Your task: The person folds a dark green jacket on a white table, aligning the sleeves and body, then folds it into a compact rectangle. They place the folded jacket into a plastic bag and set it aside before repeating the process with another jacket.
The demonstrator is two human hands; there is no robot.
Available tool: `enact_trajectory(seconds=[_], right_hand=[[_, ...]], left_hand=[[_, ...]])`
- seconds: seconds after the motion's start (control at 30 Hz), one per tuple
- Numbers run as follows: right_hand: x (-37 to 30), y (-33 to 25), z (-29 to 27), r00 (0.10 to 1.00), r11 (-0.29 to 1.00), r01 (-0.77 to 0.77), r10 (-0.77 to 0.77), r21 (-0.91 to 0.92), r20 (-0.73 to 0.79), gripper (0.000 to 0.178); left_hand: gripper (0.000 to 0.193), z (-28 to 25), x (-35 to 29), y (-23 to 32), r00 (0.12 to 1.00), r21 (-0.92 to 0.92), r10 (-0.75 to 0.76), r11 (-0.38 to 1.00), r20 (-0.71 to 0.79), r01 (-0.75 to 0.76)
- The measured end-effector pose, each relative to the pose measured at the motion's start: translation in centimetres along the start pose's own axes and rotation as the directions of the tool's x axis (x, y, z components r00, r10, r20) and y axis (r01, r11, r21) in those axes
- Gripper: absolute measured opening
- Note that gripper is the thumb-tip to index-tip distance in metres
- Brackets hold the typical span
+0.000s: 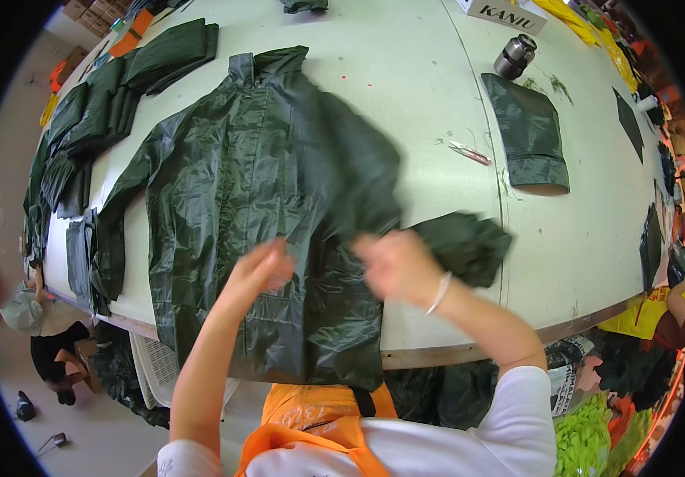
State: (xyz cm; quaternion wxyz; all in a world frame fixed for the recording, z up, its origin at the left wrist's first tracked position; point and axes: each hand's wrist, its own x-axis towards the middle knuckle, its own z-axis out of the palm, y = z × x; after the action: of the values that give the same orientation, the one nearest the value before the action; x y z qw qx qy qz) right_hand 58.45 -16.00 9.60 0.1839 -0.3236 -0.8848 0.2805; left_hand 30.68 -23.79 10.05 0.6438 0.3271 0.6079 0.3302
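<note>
Dk-green jacket (pixel 227 183) on desk (pixel 430 119), left of ctr frame; L hand (pixel 264 268) over its front, R hand (pixel 398 266) by sleeve (pixel 364 171); fingers (pixel 279 264) curled, grip blurred, can't tell.

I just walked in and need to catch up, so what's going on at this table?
A person has both hands over a dark green jacket spread on the white table, collar away from them. The left hand is curled above its front; the right hand is at its right side, too blurred to tell whether it grips. Small snips lie to the right, and folded dark green garments lie at the left.
</note>
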Motion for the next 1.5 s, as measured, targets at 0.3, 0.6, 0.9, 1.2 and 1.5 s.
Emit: enact_trajectory(seconds=[0.3,0.6,0.9,1.2,1.5], right_hand=[[2.8,-4.1,2.3,0.974,0.504,-0.125,0.226,0.854,0.009,0.016],[7.5,6.6,21.9,0.95,0.873,-0.126,0.244,0.472,-0.197,0.048],[1.4,-19.2,13.7,0.999,0.808,-0.031,0.013,0.588,0.034,0.035],[-27.0,-21.6,4.8,0.498,0.67,-0.695,0.71,0.26,-0.497,0.026],[-4.8,-25.9,-20.7,0.891,0.91,-0.31,0.178,-0.275,-0.417,0.022]], left_hand=[[0.042,-0.9,-1.6,5.8,0.93,0.068,0.243,0.97,-0.277,-0.233],[0.037,-11.0,-25.4,14.3,0.18,-0.408,0.785,0.485,0.593,-0.774],[0.029,-22.0,-36.3,10.6,-0.055,-0.549,0.813,0.34,0.58,-0.764],[0.017,-22.7,-35.3,6.3,0.177,0.194,0.693,0.055,0.699,-0.979],[0.022,-23.5,-38.3,-0.4,0.613,0.537,0.727,0.399,0.309,-0.743]])
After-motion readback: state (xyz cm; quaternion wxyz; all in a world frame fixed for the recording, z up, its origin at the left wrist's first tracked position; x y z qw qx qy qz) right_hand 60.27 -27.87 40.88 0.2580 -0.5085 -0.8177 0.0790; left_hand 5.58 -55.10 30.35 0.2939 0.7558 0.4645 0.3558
